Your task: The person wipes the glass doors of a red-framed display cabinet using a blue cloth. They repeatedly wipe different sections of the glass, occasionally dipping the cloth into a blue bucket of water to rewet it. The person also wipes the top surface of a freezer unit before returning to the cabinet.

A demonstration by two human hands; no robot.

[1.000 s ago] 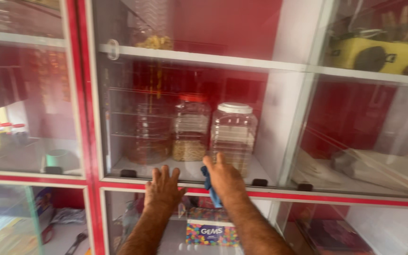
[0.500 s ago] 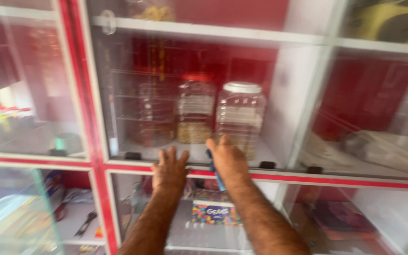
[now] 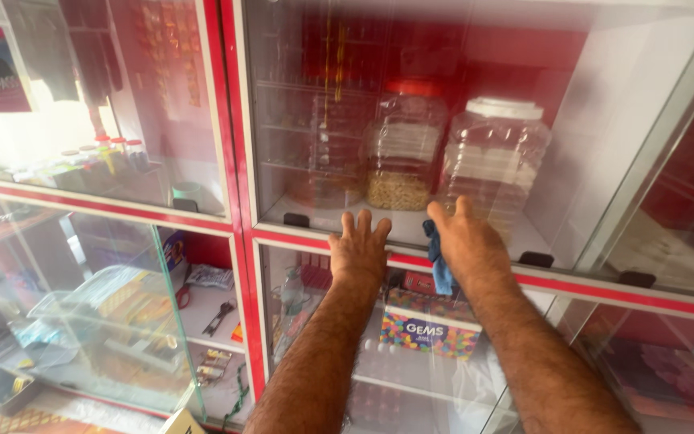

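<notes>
My left hand (image 3: 358, 251) lies flat with spread fingers on the glass door (image 3: 299, 145) of a red-framed cabinet, near the door's lower edge. Beside it my right hand (image 3: 463, 241) presses a blue cloth (image 3: 440, 259) against the same glass. Behind the pane stand a red-lidded plastic jar (image 3: 402, 146) partly filled with pale grains and a white-lidded clear jar (image 3: 494, 165).
A red frame rail (image 3: 604, 291) runs below the hands, with black door stops on it. Under it a colourful box (image 3: 429, 328) sits on a lower shelf. At the left an open glass door (image 3: 98, 305) leans out over shelves of small goods.
The view has swung down and to the left, so the cabinet now sits further right. Both hands stay on the glass near its bottom edge, the right one still holding the cloth.
</notes>
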